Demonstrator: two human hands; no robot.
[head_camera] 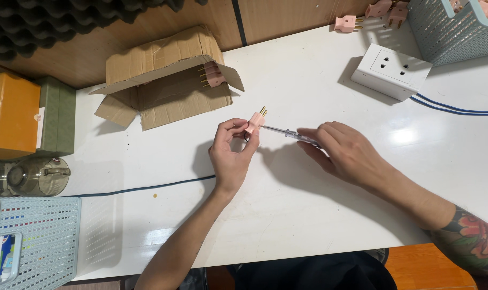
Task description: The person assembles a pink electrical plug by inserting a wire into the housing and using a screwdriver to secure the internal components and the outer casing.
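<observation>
Lower centre of frame: left hand [230, 156] raised off the white glossy tabletop [308, 215], thumb and fingers pinched around a small pink plastic plug with brass prongs [256, 120]. Plug at the fingertips, above the palm, just above frame centre. Long axis of plug on a diagonal, prongs pointing to upper right of frame, body end down-left into the fingers.

Right of centre: right hand [343, 153], fingers curled and closed on the handle of a slim screwdriver with a clear handle and thin metal shaft [289, 133]. Handle mostly under the fingers, shaft sticking out to the left. Screwdriver long axis near horizontal, tilted slightly, tip pointing left and a little up, touching the side of the plug. Hands apart, joined only through tool and plug. Tattooed forearm at lower right edge.

Lower left: pale blue plastic mesh basket [45, 236] at table corner. Thin dark blue cable [147, 188] running left from under the left wrist.

Left edge, mid-height: clear glass jar on its side [37, 176], above it an orange box [10, 115] beside a green box [59, 115].

Upper centre-left: torn brown cardboard box [163, 75], open flap, more pink plugs [213, 75] inside, prongs pointing left.

Upper right: white double wall socket block [391, 71] on the table with blue wires [453, 109] trailing right. Further up, loose pink plugs [362, 19] near the table's far edge, beside a second pale blue mesh basket [448, 27] in the top right corner.
</observation>
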